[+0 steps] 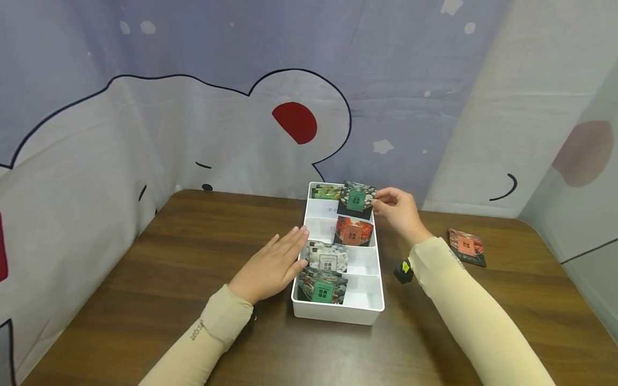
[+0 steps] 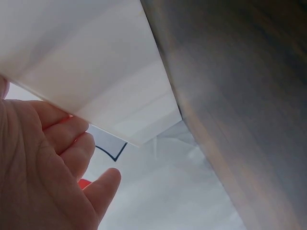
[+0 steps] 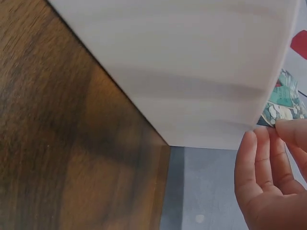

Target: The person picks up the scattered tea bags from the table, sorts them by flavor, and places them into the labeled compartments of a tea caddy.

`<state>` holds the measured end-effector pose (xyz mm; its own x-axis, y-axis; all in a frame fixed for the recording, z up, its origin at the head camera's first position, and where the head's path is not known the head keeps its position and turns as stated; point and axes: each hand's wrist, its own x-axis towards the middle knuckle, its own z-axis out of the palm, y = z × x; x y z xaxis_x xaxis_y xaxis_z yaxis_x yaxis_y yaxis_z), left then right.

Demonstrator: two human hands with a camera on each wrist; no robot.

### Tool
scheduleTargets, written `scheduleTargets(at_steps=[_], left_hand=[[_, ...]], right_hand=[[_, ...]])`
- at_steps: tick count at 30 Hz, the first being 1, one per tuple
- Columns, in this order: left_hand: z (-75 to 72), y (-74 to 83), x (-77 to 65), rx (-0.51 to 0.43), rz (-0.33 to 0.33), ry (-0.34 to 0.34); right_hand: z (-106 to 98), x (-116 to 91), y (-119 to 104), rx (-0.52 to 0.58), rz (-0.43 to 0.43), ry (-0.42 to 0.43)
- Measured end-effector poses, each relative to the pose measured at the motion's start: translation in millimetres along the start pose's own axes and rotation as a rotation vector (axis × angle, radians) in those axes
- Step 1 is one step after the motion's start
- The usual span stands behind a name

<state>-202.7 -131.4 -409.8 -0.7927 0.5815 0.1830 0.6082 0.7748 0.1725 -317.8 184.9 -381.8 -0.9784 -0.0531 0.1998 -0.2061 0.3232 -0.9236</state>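
A white divided box stands on the table, its several compartments in a row running away from me. Straight fingers of my left hand lie along the box's left rim, palm down. My right hand pinches the right edge of a dark tea sachet with a green label, tilted over the far right of the box. Inside the box, a red sachet leans at the right. Towards the front left are pale grey sachets and dark green sachets. Green-yellow sachets fill the far left.
Another red sachet lies on the brown wooden table, right of the box and beside my right sleeve. A printed cloth curtain hangs behind the table's far edge.
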Motion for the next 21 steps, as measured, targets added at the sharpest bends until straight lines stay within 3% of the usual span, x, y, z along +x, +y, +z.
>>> scheduleTargets(at_steps=[7, 16, 21], left_hand=[[0.2, 0.5, 0.6, -0.005, 0.005, 0.004], [-0.6, 1.9, 0.0, -0.013, 0.0, -0.003], [-0.2, 2.0, 0.2, -0.011, 0.002, -0.001]], right_hand=[[1, 1, 3, -0.112, -0.002, 0.024], [0, -6, 3, -0.132, 0.009, 0.012], [-8, -13, 2, -0.211, -0.023, 0.021]])
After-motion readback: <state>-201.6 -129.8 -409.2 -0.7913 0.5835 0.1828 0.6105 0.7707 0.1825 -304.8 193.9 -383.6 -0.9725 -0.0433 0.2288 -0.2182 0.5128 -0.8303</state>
